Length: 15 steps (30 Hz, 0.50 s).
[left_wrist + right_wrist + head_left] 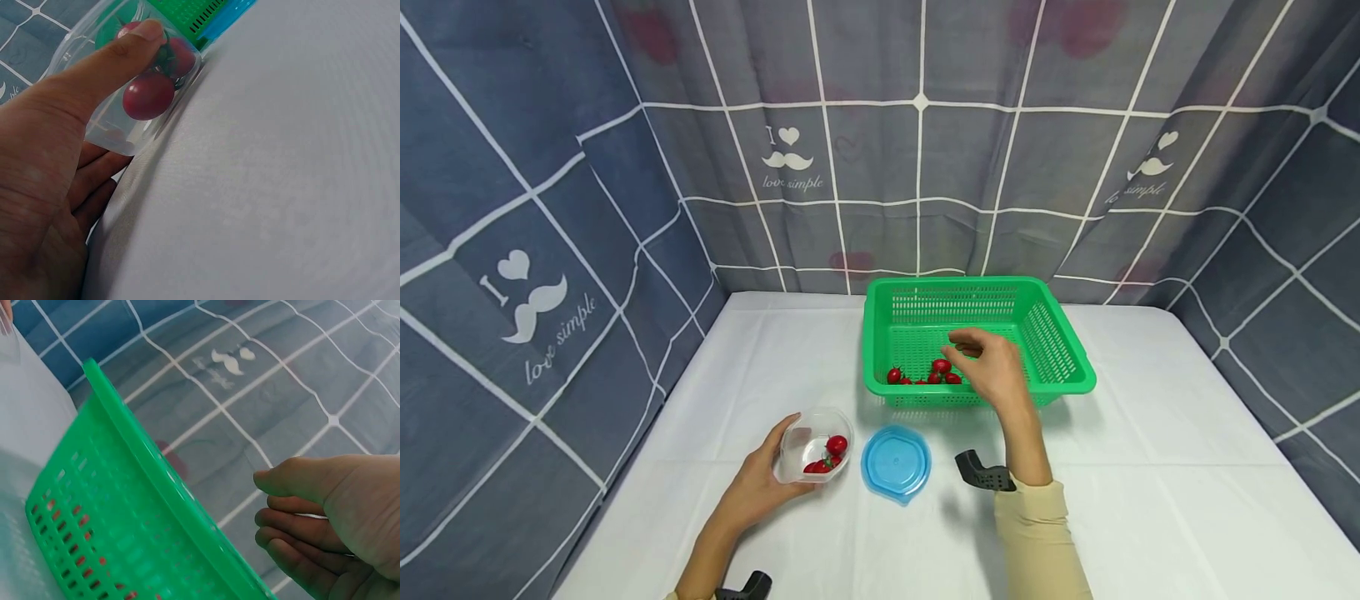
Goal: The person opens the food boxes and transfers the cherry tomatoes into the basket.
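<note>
My left hand (766, 483) grips a clear plastic container (795, 450), thumb on one side and fingers around the other. Several cherry tomatoes (837, 445) with green stems lie inside it; the left wrist view shows a tomato (149, 95) through its wall. Above the near side of the green basket (1070, 379) hovers my right hand (994, 367), fingers loosely bent with nothing between them. More cherry tomatoes (942, 366) lie low in the basket, partly hidden by its front rim. In the right wrist view the same hand (331, 519) is beside the basket rim (156, 459).
A round blue lid (896, 463) lies on the white tablecloth (1157, 467) between the container and my right forearm. Dark grid-patterned curtains (880, 158) stand behind the table and along both sides. The basket is near the table's far edge.
</note>
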Motion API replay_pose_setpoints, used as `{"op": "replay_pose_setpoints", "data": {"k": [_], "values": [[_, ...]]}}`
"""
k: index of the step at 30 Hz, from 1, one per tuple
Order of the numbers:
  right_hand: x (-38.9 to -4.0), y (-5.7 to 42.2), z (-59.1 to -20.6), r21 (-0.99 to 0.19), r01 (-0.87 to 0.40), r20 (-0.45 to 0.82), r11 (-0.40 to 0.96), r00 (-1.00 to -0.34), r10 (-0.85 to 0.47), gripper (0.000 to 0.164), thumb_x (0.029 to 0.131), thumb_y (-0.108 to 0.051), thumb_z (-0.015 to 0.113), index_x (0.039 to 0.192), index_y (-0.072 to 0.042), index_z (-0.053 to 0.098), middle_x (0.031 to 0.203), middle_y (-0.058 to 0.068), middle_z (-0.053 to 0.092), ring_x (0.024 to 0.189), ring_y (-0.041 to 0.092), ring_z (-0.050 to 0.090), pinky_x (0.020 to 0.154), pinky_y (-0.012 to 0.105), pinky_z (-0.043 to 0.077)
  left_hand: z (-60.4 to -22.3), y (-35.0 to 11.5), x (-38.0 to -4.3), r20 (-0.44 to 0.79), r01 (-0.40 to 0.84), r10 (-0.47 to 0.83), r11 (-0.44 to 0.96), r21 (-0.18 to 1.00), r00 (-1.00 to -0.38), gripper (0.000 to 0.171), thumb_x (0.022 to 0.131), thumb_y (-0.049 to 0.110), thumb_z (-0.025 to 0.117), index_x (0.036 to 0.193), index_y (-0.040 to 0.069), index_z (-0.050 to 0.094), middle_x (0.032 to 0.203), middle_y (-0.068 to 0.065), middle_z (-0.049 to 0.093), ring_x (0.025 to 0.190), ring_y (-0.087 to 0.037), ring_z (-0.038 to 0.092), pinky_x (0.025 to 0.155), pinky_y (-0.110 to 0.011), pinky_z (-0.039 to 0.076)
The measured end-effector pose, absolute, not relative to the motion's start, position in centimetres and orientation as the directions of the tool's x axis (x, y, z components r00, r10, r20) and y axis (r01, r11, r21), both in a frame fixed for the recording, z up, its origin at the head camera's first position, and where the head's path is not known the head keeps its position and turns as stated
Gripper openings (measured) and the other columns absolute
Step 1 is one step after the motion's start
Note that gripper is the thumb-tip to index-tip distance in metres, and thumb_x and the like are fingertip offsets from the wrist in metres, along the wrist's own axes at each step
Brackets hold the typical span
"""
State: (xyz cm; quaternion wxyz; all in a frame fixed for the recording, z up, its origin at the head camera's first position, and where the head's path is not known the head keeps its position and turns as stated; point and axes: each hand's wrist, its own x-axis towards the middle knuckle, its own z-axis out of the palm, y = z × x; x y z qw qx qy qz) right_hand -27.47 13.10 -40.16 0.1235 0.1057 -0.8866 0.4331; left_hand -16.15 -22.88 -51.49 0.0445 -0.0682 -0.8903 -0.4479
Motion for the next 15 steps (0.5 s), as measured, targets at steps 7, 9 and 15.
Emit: {"op": "replay_pose_setpoints", "data": {"k": [7, 9, 15], "values": [[-26.7, 10.6, -39.6, -0.744, -0.402, 0.365, 0.533, -0.913, -0.179, 0.027, 0.094, -0.018, 0.077, 0.118, -0.006, 0.075, 0.114, 0.016, 0.076, 0.102, 0.031, 0.075, 0.089, 0.047, 0.061, -51.3, -22.8, -16.2, 0.152, 0.174, 0.087, 0.595, 0.785, -0.984, 0.106, 0.066, 0.033, 0.099, 0.154, 0.025, 0.040, 0.146, -0.011, 0.059, 0.135, -0.036, 0.055, 0.108, -0.061, 0.045], [-26.5, 9.8, -39.6, -0.746, -0.430, 0.375, 0.509, -0.902, -0.212, 0.025, 0.093, -0.016, 0.077, 0.116, -0.006, 0.076, 0.112, 0.015, 0.077, 0.100, 0.029, 0.075, 0.087, 0.044, 0.062, -51.3, -22.9, -16.2, 0.156, 0.177, 0.088, 0.598, 0.781, -0.984, 0.106, 0.066, 0.034, 0.099, 0.154, 0.025, 0.040, 0.146, -0.011, 0.060, 0.135, -0.037, 0.056, 0.108, -0.061, 0.045], [-25.7, 6.9, -40.0, -0.744, -0.516, 0.381, 0.425, -0.850, -0.365, 0.022, 0.093, -0.015, 0.078, 0.113, -0.005, 0.076, 0.106, 0.007, 0.078, 0.096, 0.020, 0.076, 0.086, 0.035, 0.062, -51.5, -22.9, -16.1, 0.158, 0.179, 0.089, 0.611, 0.771, -0.983, 0.106, 0.067, 0.038, 0.098, 0.155, 0.026, 0.040, 0.148, -0.011, 0.058, 0.137, -0.038, 0.054, 0.109, -0.061, 0.045]]}}
